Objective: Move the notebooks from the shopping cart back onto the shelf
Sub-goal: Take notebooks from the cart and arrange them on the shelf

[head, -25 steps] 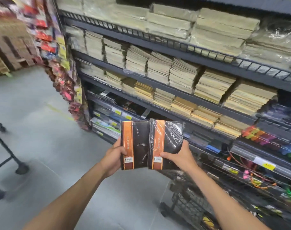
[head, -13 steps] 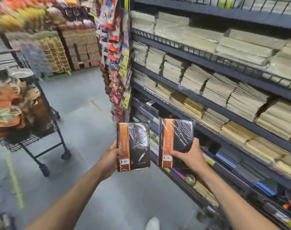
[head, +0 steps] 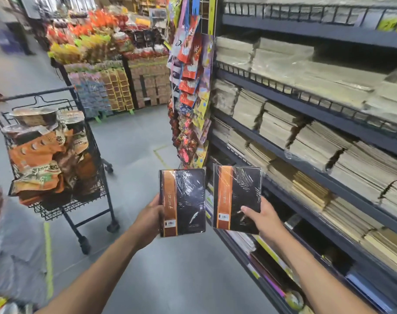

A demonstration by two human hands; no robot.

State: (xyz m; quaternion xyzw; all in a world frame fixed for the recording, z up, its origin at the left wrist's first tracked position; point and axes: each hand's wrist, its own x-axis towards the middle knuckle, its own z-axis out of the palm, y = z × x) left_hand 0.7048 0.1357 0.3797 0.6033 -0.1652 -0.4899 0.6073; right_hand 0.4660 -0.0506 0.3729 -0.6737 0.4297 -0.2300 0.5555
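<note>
I hold two dark notebooks wrapped in clear film, each with an orange band down its left side. My left hand (head: 150, 215) grips the left notebook (head: 185, 201) by its left edge. My right hand (head: 264, 219) grips the right notebook (head: 238, 198) at its lower right corner, thumb on the cover. Both are upright, side by side with a small gap, in front of the dark metal shelf (head: 310, 177) on my right. The shelf carries stacks of tan notebooks.
A black wire shopping cart (head: 88, 168) full of orange snack bags stands on the left of the grey aisle floor. A hanging strip of colourful packets (head: 190, 98) marks the shelf's end. Snack displays (head: 106, 64) fill the aisle beyond.
My view has swung left along the aisle, bringing the snack-filled cart and the far displays into sight. The two notebooks have drawn slightly apart. Both hands keep their grips.
</note>
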